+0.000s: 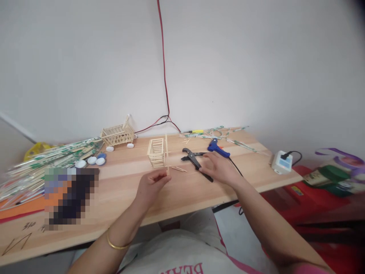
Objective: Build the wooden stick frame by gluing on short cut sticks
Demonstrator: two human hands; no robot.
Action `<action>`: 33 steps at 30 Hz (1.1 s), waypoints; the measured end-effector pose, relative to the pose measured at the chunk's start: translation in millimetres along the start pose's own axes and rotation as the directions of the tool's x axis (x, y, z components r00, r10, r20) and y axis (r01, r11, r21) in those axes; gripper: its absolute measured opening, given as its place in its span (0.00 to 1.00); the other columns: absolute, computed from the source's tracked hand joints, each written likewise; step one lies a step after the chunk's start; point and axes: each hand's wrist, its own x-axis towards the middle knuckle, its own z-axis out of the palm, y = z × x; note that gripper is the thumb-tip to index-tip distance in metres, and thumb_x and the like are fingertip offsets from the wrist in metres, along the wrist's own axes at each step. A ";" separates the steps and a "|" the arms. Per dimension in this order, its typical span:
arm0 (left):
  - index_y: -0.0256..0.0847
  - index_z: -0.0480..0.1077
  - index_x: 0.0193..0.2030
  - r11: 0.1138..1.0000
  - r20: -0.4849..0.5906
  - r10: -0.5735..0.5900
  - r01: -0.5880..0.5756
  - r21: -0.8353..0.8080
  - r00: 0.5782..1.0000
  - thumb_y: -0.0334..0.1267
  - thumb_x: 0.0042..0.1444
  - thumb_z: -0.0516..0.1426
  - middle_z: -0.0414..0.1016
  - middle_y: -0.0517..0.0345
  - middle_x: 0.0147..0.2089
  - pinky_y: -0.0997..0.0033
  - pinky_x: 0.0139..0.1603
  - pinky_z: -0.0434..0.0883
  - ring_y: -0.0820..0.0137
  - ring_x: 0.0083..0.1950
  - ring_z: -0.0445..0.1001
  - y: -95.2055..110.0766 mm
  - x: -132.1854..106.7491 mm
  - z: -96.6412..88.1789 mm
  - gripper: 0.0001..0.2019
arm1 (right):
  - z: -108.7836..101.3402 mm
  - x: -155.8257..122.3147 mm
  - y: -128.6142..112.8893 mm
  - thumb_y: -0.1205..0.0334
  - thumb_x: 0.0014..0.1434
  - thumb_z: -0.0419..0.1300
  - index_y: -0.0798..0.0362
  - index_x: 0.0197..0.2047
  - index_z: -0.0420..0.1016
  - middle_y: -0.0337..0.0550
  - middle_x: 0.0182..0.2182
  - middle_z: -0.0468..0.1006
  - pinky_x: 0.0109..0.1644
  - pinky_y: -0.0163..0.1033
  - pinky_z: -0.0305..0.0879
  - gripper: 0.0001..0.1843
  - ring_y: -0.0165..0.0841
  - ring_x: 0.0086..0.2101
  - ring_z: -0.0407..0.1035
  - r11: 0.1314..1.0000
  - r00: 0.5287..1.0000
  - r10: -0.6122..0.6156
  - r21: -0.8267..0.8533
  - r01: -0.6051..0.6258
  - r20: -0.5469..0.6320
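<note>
My left hand is closed, pinching a short wooden stick upright between thumb and fingertips. Just beyond it stands a small open frame built of thin sticks, with a taller stick upright at its right side. My right hand is over the handles of black pliers, its fingers apart and curved; whether they touch the handle I cannot tell. A few short cut sticks lie between the hands. Behind my right hand is a blue glue gun with a black cord.
A stick-built cart with white wheels stands at the back left. Bottle caps and packaged sticks lie at the left, beside a blurred dark object. A yellow-handled tool is by the wall. A white power socket sits at the right edge.
</note>
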 end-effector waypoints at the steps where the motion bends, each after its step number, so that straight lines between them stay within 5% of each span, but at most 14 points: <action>1: 0.38 0.69 0.22 1.000 0.005 0.002 -0.002 0.016 1.000 0.43 0.50 0.58 0.66 0.63 0.23 0.75 0.31 0.61 0.74 0.28 0.64 -2.7 0.1 1.0 0.11 | 3.5 2.0 4.3 0.42 0.51 0.61 0.54 0.60 0.62 0.57 0.58 0.63 0.57 0.48 0.56 0.39 0.49 0.58 0.57 0.999 0.998 0.009 -0.034 -0.007 0.062; 4: 0.39 0.70 0.24 0.998 0.015 0.004 -0.005 0.057 1.000 0.44 0.50 0.58 0.69 0.62 0.24 0.75 0.32 0.62 0.72 0.30 0.66 -8.6 -0.3 5.3 0.11 | 9.7 13.5 8.7 0.34 0.41 0.64 0.52 0.69 0.45 0.59 0.66 0.49 0.62 0.54 0.45 0.60 0.55 0.65 0.40 0.991 0.974 0.063 -0.128 -0.036 0.216; 6: 0.39 0.71 0.24 0.996 0.016 0.012 -0.013 0.085 1.000 0.44 0.50 0.58 0.70 0.61 0.25 0.75 0.32 0.63 0.71 0.30 0.67 -10.4 -1.6 6.9 0.11 | 8.6 22.5 6.3 0.34 0.40 0.65 0.51 0.69 0.42 0.60 0.65 0.50 0.62 0.56 0.41 0.62 0.57 0.65 0.38 0.984 0.963 0.082 -0.174 -0.037 0.256; 10: 0.39 0.70 0.23 0.992 -0.024 0.042 -0.039 0.124 0.999 0.41 0.50 0.57 0.69 0.62 0.24 0.75 0.31 0.63 0.71 0.29 0.68 -11.3 -5.0 5.5 0.10 | 5.8 33.3 -5.5 0.44 0.45 0.64 0.53 0.66 0.53 0.62 0.54 0.65 0.57 0.54 0.48 0.49 0.56 0.57 0.54 0.971 0.971 0.037 -0.240 0.021 0.236; 15: 0.39 0.71 0.23 0.994 -0.086 0.053 -0.044 0.100 0.995 0.39 0.51 0.57 0.71 0.61 0.24 0.75 0.32 0.64 0.71 0.30 0.68 -2.9 -6.4 3.1 0.09 | 12.1 25.1 -12.1 0.57 0.44 0.63 0.55 0.61 0.60 0.59 0.46 0.69 0.49 0.51 0.56 0.41 0.52 0.47 0.64 0.975 0.980 0.079 -0.219 -0.037 0.184; 19: 0.39 0.72 0.26 0.997 -0.115 0.053 -0.046 0.064 0.992 0.40 0.51 0.57 0.72 0.61 0.26 0.75 0.34 0.65 0.71 0.31 0.69 8.8 -5.3 3.6 0.08 | 3.2 -5.9 -10.6 0.64 0.45 0.57 0.54 0.59 0.60 0.52 0.47 0.69 0.49 0.48 0.60 0.35 0.46 0.47 0.65 0.987 0.986 0.027 0.152 -0.052 0.167; 23: 0.39 0.73 0.26 0.995 -0.128 0.078 -0.068 0.074 0.989 0.40 0.51 0.58 0.73 0.61 0.25 0.76 0.32 0.65 0.72 0.30 0.69 17.5 -3.0 6.7 0.08 | -5.9 -42.7 -24.8 0.71 0.45 0.50 0.52 0.60 0.56 0.47 0.47 0.70 0.52 0.44 0.62 0.36 0.39 0.48 0.66 0.845 0.990 -0.118 0.531 0.060 0.076; 27: 0.40 0.71 0.27 0.960 -0.168 0.235 -0.202 0.192 0.957 0.39 0.55 0.57 0.72 0.61 0.26 0.76 0.32 0.65 0.73 0.29 0.69 27.0 -2.8 8.6 0.08 | -4.4 -58.9 -48.0 0.70 0.47 0.53 0.53 0.60 0.56 0.49 0.50 0.70 0.53 0.45 0.61 0.34 0.41 0.49 0.66 0.856 0.990 -0.138 0.499 0.135 -0.033; 33: 0.41 0.71 0.32 0.829 -0.194 0.483 -0.375 0.415 0.854 0.36 0.59 0.54 0.75 0.59 0.31 0.75 0.36 0.67 0.72 0.33 0.72 39.5 -8.8 8.6 0.06 | -2.8 -62.1 -64.8 0.62 0.50 0.61 0.51 0.58 0.57 0.48 0.48 0.72 0.47 0.42 0.64 0.32 0.40 0.44 0.68 0.905 0.996 -0.086 0.421 0.065 0.032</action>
